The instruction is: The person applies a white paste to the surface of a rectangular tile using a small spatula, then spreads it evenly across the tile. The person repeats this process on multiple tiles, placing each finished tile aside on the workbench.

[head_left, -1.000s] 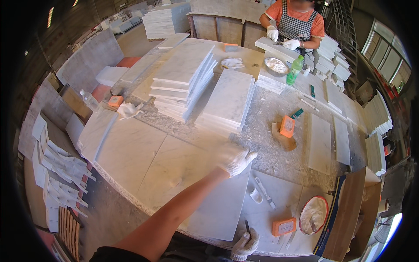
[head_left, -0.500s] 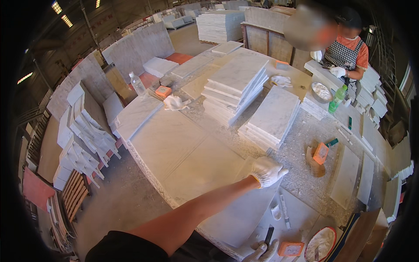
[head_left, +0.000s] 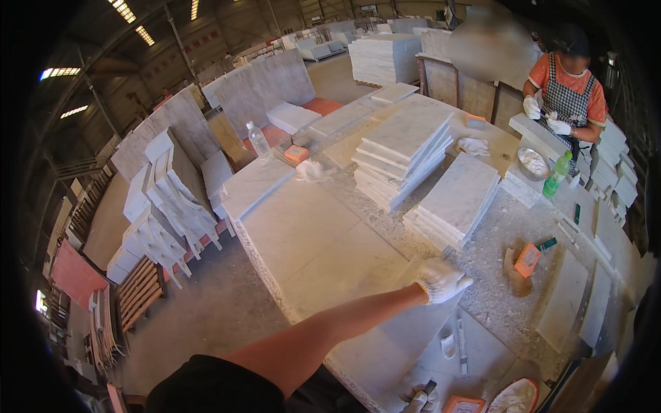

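My left hand (head_left: pixel 443 281), in a white knit glove, lies at the far right corner of a pale marble slab (head_left: pixel 385 344), fingers closed over its edge. The fingertips are partly hidden. At the lower edge my gloved right hand (head_left: pixel 418 399) is closed on a dark flat-bladed tool (head_left: pixel 430 387), whose kind I cannot make out. Beside that hand lie an orange block (head_left: pixel 464 405) and a red-rimmed bowl of white material (head_left: pixel 515 397). A small white piece (head_left: pixel 448 346) and a thin pale strip (head_left: pixel 462 346) lie right of the slab.
Two stacks of marble slabs (head_left: pixel 406 134) (head_left: pixel 456 195) stand on the dusty table. Another orange block (head_left: pixel 527 259), a green bottle (head_left: pixel 556 173), a metal bowl (head_left: pixel 533 162) and a clear bottle (head_left: pixel 258 140) are around them. A co-worker (head_left: pixel 568 96) in a checked apron works at the far right.
The whole view has shifted, so the table and stacks appear lower and farther right. My left hand stays at the slab's corner. My right hand and its tool show less at the lower edge.
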